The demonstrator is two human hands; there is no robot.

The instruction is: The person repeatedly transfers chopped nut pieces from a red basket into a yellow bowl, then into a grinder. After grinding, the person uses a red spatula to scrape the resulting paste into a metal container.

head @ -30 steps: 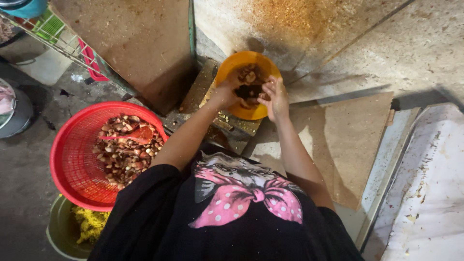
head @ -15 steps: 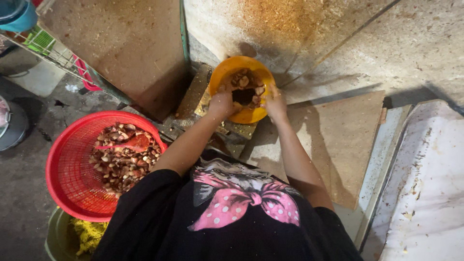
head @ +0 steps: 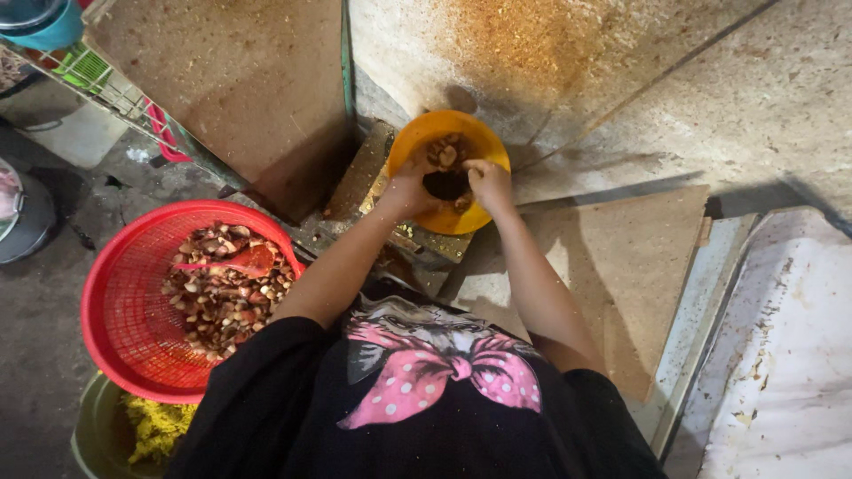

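A yellow bowl (head: 444, 121) with brown, shell-like pieces (head: 446, 151) sits on a grimy metal block in front of me. Both my hands are inside it. My left hand (head: 407, 184) lies at the bowl's left side with its fingers curled in towards a dark patch in the middle. My right hand (head: 487, 181) is bent over the pieces at the right side, fingers curled down. The fingertips are hidden among the pieces, so I cannot tell whether either hand grips any.
A red mesh basket (head: 124, 350) of similar brown pieces, with a red scoop (head: 240, 262) in it, stands at my left. Below it is a green tub of yellow shreds (head: 155, 426). Brown boards, a wire rack (head: 106, 93) and a stained white sheet (head: 781, 355) surround me.
The view has shifted slightly. Both hands stay in the yellow bowl and have worked a little deeper among the pieces.
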